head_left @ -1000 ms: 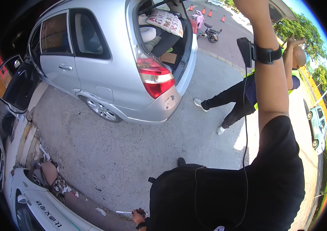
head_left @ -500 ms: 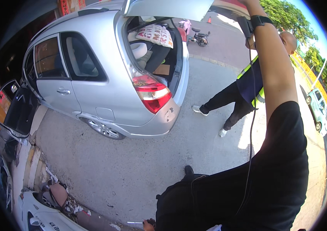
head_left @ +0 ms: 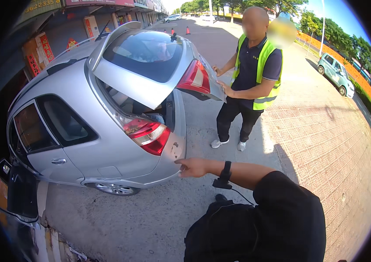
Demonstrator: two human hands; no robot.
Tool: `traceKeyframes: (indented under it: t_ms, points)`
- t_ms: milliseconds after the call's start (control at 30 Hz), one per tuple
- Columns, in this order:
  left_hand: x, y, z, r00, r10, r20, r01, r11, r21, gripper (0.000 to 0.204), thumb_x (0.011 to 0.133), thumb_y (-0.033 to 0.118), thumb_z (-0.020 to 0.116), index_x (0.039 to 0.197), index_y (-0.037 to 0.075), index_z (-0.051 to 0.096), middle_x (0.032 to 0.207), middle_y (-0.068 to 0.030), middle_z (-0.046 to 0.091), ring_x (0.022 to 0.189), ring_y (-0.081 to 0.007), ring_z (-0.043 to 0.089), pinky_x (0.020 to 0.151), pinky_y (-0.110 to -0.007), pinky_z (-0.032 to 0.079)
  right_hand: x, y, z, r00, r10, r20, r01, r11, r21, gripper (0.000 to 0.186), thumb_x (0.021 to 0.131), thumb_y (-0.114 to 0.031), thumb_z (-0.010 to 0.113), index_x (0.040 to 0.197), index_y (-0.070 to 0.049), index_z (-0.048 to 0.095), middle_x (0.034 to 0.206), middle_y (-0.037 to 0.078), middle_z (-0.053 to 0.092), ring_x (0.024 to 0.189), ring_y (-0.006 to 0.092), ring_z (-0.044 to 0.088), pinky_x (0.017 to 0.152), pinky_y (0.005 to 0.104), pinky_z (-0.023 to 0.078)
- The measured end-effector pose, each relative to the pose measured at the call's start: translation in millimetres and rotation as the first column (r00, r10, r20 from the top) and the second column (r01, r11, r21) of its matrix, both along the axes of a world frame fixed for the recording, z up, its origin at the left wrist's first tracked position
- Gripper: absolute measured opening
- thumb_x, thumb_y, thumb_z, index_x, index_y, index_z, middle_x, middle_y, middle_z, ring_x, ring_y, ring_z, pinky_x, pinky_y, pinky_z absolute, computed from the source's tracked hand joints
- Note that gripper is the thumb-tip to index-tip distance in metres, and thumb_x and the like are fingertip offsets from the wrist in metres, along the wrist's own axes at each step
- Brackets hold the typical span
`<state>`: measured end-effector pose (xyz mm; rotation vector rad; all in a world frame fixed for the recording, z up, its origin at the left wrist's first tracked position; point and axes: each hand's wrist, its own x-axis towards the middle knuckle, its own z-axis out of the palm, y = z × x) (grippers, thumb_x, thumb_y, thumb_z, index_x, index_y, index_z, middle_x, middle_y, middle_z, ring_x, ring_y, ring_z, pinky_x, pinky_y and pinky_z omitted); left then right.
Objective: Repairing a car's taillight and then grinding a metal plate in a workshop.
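My right hand (head_left: pixel 193 167) reaches out from the right with its index finger stretched toward the rear bumper (head_left: pixel 161 168) of a silver car. It holds nothing. Dark chipped marks (head_left: pixel 176 150) show on the bumper just above the fingertip; I cannot tell whether the finger touches the paint. A black strap (head_left: pixel 224 172) with a small device and cable is on my right wrist. Above, the tailgate (head_left: pixel 128 83) hangs partly lowered over the boot. A person in a yellow reflective vest (head_left: pixel 261 94) has both hands on its edge. My left hand is out of view.
The red and white tail light (head_left: pixel 148 136) sits beside the bumper marks. The car's front door (head_left: pixel 19 192) stands open at the left. Shopfronts (head_left: pixel 72 30) line the far left. Orange cones (head_left: pixel 188 30) and a pale green car (head_left: pixel 336 74) are farther off.
The tailgate has come down from its raised position. My right arm has dropped from up high to the bumper. The person has turned toward the car and now touches the tailgate. My left hand has left view.
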<state>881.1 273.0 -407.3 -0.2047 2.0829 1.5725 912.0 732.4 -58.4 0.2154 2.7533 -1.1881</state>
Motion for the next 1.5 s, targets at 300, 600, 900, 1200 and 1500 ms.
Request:
traceKeyframes:
  t_ms: [300, 600, 900, 1200, 1500]
  points:
    - [79, -99, -51, 0.992, 0.05, 0.115, -0.038, 0.994, -0.103, 0.033, 0.099, 0.037, 0.047, 0.082, 0.01, 0.052, 0.071, -0.0074, 0.06, 0.06, -0.0241, 0.058, 0.052, -0.038, 0.047, 20, -146, -60, 0.64, 0.645, 0.417, -0.459, 0.757, -0.465, 0.066, 0.103, -0.043, 0.051, 0.149, 0.002, 0.039, 0.142, 0.022, 0.054, 0.132, 0.0338, 0.05, 0.111, 0.042, 0.038]
    - [156, -246, -18, 0.948, 0.225, 0.225, -0.132, 0.922, -0.365, 0.033, 0.099, 0.036, 0.048, 0.079, 0.01, 0.052, 0.069, -0.0066, 0.059, 0.058, -0.0229, 0.057, 0.05, -0.038, 0.045, -87, -234, -107, 0.343, 0.861, 0.376, -0.464, 0.504, -0.729, 0.063, 0.105, -0.044, 0.046, 0.147, 0.002, 0.042, 0.148, 0.023, 0.048, 0.138, 0.0343, 0.044, 0.115, 0.0418, 0.034]
    - [243, -317, 1, 0.809, 0.545, 0.222, -0.377, 0.77, -0.515, 0.034, 0.099, 0.035, 0.049, 0.077, 0.01, 0.052, 0.067, -0.0058, 0.058, 0.057, -0.0218, 0.055, 0.049, -0.038, 0.044, -244, -406, -93, 0.133, 0.94, 0.315, -0.795, 0.291, -0.532, 0.071, 0.101, -0.052, 0.053, 0.147, 0.001, 0.042, 0.143, 0.022, 0.053, 0.131, 0.0336, 0.053, 0.109, 0.0412, 0.042]
    - [66, -374, 7, 0.542, 0.769, 0.339, -0.719, 0.634, -0.286, 0.027, 0.093, 0.027, 0.061, 0.08, 0.004, 0.06, 0.069, -0.0058, 0.059, 0.054, -0.0182, 0.057, 0.05, -0.034, 0.043, -333, -506, -84, 0.118, 0.847, 0.519, -0.61, 0.474, -0.635, 0.059, 0.107, -0.043, 0.042, 0.154, -0.007, 0.036, 0.152, 0.018, 0.046, 0.14, 0.029, 0.043, 0.116, 0.0383, 0.033]
    - [-209, -614, 87, 0.376, 0.896, 0.236, -0.912, 0.403, -0.077, 0.022, 0.093, 0.021, 0.064, 0.08, 0.005, 0.056, 0.063, -0.0031, 0.056, 0.052, -0.0135, 0.054, 0.043, -0.031, 0.04, -469, -667, -50, 0.039, 0.822, 0.569, -0.613, 0.469, -0.636, 0.053, 0.109, -0.037, 0.04, 0.156, -0.012, 0.034, 0.153, 0.013, 0.045, 0.141, 0.0237, 0.04, 0.117, 0.0352, 0.029]
